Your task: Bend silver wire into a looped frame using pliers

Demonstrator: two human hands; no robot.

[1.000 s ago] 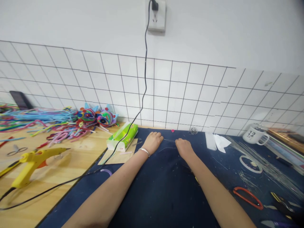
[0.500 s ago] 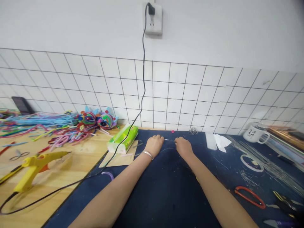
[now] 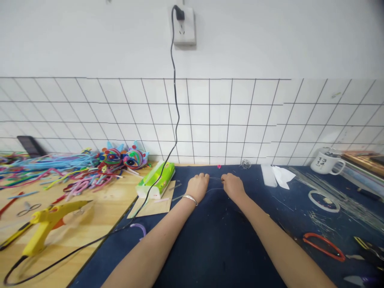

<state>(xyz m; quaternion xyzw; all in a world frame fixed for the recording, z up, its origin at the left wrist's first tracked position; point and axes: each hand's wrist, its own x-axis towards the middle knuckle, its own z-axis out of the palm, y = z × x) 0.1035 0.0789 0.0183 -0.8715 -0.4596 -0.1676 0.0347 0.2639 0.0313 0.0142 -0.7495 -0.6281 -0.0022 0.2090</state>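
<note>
Both my hands are stretched forward over the dark blue mat point(image 3: 222, 248), with a short gap between them. A thin wire point(image 3: 215, 189) curves across that gap in two fine strands, joining one hand to the other. My left hand point(image 3: 198, 186), with a silver bangle at the wrist, is closed on the wire's left side. My right hand point(image 3: 233, 186) pinches its right side. The fingertips are partly hidden behind the backs of the hands, so the exact grip does not show. A small pink bead-like piece point(image 3: 219, 167) and a tangled silver wire ball point(image 3: 245, 164) lie just beyond.
Left are a tissue pack point(image 3: 157, 178), a yellow glue gun point(image 3: 45, 224) with its black cord point(image 3: 99, 237), pipe cleaners point(image 3: 60, 162) and two colourful figures point(image 3: 135, 157). Right are straight wires point(image 3: 339, 200), a white ring point(image 3: 313, 199), red-handled pliers point(image 3: 324, 245) and a mug point(image 3: 327, 163).
The camera view has shifted and levelled slightly. Both hands stay in nearly the same place, still holding the wire, with its strands bowed a little differently between them.
</note>
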